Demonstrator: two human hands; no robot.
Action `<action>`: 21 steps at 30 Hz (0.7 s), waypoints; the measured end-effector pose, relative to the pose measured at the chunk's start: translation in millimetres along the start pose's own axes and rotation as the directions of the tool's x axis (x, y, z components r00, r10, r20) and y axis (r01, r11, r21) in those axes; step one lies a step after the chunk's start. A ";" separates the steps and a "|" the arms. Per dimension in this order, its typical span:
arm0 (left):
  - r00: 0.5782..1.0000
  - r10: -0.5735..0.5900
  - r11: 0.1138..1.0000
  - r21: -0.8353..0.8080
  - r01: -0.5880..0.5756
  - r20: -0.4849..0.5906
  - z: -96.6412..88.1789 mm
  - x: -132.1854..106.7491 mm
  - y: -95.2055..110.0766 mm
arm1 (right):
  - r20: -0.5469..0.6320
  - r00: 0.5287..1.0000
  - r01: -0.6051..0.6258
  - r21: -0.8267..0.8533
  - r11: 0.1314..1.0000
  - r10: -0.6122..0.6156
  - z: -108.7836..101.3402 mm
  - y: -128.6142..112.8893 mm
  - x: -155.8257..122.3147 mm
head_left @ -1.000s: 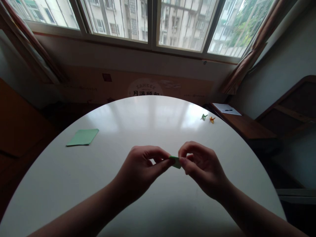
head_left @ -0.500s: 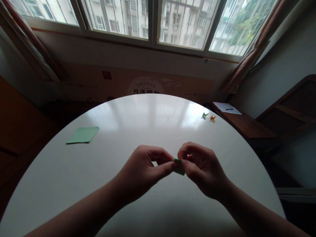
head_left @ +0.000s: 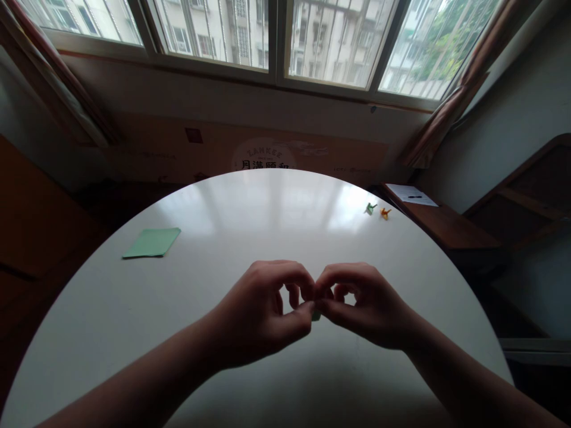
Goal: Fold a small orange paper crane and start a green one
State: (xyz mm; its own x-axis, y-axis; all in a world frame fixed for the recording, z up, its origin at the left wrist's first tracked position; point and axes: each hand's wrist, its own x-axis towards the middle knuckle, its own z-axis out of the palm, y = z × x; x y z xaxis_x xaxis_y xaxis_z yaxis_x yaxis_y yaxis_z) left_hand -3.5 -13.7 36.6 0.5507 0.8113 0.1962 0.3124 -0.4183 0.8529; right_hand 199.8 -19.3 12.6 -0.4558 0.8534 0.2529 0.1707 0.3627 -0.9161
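Observation:
A small folded piece of green paper (head_left: 316, 315) is pinched between my two hands, above the white round table (head_left: 250, 392). My left hand (head_left: 272, 309) closes on it from the left, thumb and forefinger together. From the other side my right hand (head_left: 357, 303) grips it in the same kind of pinch, its fingertips touching those of the left. Most of the paper is hidden by the fingers; only a dark green corner shows below them.
A stack of light green paper sheets (head_left: 151, 243) lies at the table's left. Near the far right edge sit two small origami figures, one green (head_left: 370, 208) and one orange (head_left: 385, 213). Beyond them, a brown side table (head_left: 459, 229) holds a white sheet (head_left: 401, 193) with a pen.
My hands have drawn closer, fingertips now meeting over the folded green paper. Less of the paper shows than before. My right hand has shifted slightly left and its forefinger has come down.

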 end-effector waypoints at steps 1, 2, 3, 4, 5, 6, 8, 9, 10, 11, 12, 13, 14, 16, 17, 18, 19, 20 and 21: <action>1.000 0.022 0.999 0.034 -0.022 0.000 -1.0 0.3 -0.5 | 0.013 1.000 0.023 -0.014 1.000 -0.023 -1.9 0.6 0.1; 0.999 0.041 0.997 0.068 -0.041 0.003 -1.8 0.6 -1.0 | 0.024 0.999 0.044 -0.029 0.999 -0.043 -3.3 1.2 0.1; 0.998 0.059 0.993 0.100 -0.060 0.011 -2.5 0.9 -1.6 | 0.034 0.998 0.062 -0.042 0.997 -0.060 -4.3 1.5 0.1; 0.997 0.074 0.989 0.126 -0.076 0.023 -2.9 1.2 -2.1 | 0.042 0.996 0.077 -0.056 0.995 -0.075 -4.8 1.7 0.1; 0.996 0.084 0.985 0.145 -0.089 0.037 -3.0 1.4 -2.5 | 0.052 0.995 0.090 -0.066 0.994 -0.087 -4.9 1.7 -0.1; 0.995 0.090 0.983 0.155 -0.097 0.051 -2.9 1.6 -2.8 | 0.060 0.994 0.099 -0.075 0.992 -0.095 -4.7 1.4 -0.3; 0.994 0.088 0.984 0.151 -0.097 0.067 -2.5 1.7 -3.2 | 0.066 0.992 0.112 -0.087 0.990 -0.106 -3.9 0.5 -1.0; 0.994 0.085 0.985 0.141 -0.095 0.073 -2.4 1.7 -3.4 | 0.066 0.992 0.113 -0.091 0.989 -0.107 -3.7 0.0 -1.4; 0.994 0.082 0.987 0.130 -0.091 0.077 -2.5 1.6 -3.6 | 0.063 0.992 0.111 -0.094 0.989 -0.106 -3.7 -0.5 -1.7; 0.994 0.078 0.989 0.118 -0.087 0.078 -2.8 1.6 -3.7 | 0.059 0.993 0.107 -0.097 0.990 -0.101 -4.2 -1.0 -1.9; 0.995 0.071 0.991 0.106 -0.079 0.076 -3.5 1.6 -3.8 | 0.053 0.994 0.099 -0.100 0.990 -0.094 -5.0 -1.3 -1.9; 0.996 0.059 0.994 0.091 -0.065 0.071 -4.5 1.5 -3.8 | 0.045 0.995 0.090 -0.103 0.991 -0.086 -6.3 -1.6 -1.8; 0.997 0.039 0.996 0.073 -0.044 0.061 -5.7 1.5 -3.6 | 0.032 0.997 0.079 -0.105 0.991 -0.076 -7.8 -1.9 -1.6; 0.999 -0.015 1.000 0.028 0.014 0.037 -8.5 1.4 -2.7 | 0.000 0.998 0.056 -0.093 0.994 -0.056 -11.5 -2.2 -0.9; 0.999 -0.042 0.999 0.006 0.042 0.023 -9.7 1.4 -2.0 | -0.019 0.999 0.045 -0.083 0.996 -0.047 -13.2 -2.3 -0.6; 0.998 -0.065 0.998 -0.013 0.066 0.005 -10.6 1.5 -1.3 | -0.038 0.999 0.036 -0.071 0.997 -0.039 -14.6 -2.4 -0.4; 0.997 -0.080 0.997 -0.026 0.079 -0.017 -11.1 1.8 -0.7 | -0.052 0.998 0.030 -0.060 0.998 -0.033 -15.5 -2.3 -0.3; 0.996 -0.082 0.996 -0.034 0.081 -0.038 -11.0 2.0 -0.3 | -0.057 0.998 0.026 -0.050 0.998 -0.029 -15.8 -2.2 -0.3; 0.995 -0.077 0.996 -0.038 0.075 -0.057 -10.4 2.4 -0.2 | -0.057 0.998 0.025 -0.042 0.999 -0.027 -15.5 -1.9 -0.5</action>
State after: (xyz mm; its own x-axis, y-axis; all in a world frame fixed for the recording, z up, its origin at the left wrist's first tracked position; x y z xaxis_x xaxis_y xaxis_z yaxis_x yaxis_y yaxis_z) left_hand -10.3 -7.4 42.0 0.4800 0.8631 0.1569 0.3234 -0.3404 0.8829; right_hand 213.2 -14.6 19.1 -0.4094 0.8632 0.2953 0.1954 0.3991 -0.8958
